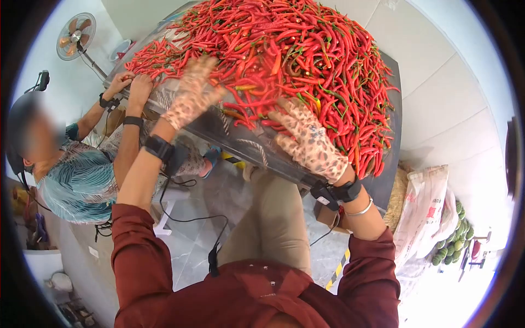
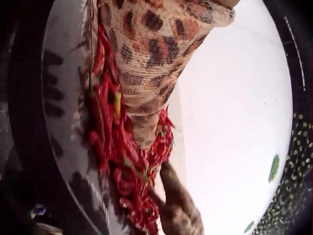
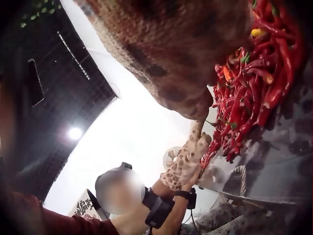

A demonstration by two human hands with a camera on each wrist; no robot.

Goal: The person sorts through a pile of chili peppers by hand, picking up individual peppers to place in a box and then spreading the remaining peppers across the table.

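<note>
A large heap of red chili peppers (image 1: 328,60), with some green stems and orange or yellow ones, covers much of a dark table (image 1: 395,117). My left hand (image 1: 194,93), in a spotted glove, is blurred over the heap's near left edge, its fingers stretched out. In the left wrist view the glove's fingers reach down to the peppers (image 2: 103,132). Along the heap's front edge my right hand (image 1: 310,143), gloved alike, lies with fingers spread against the peppers. The right wrist view shows the back of that glove (image 3: 171,54) close beside them, its fingertips partly hidden.
Another person (image 1: 76,164) sits at the left, both hands at the far left end of the heap. A rope (image 1: 252,145) hangs at the table's front edge. White sacks (image 1: 424,210) stand at the right, near green round produce (image 1: 455,238). A fan (image 1: 75,37) stands back left.
</note>
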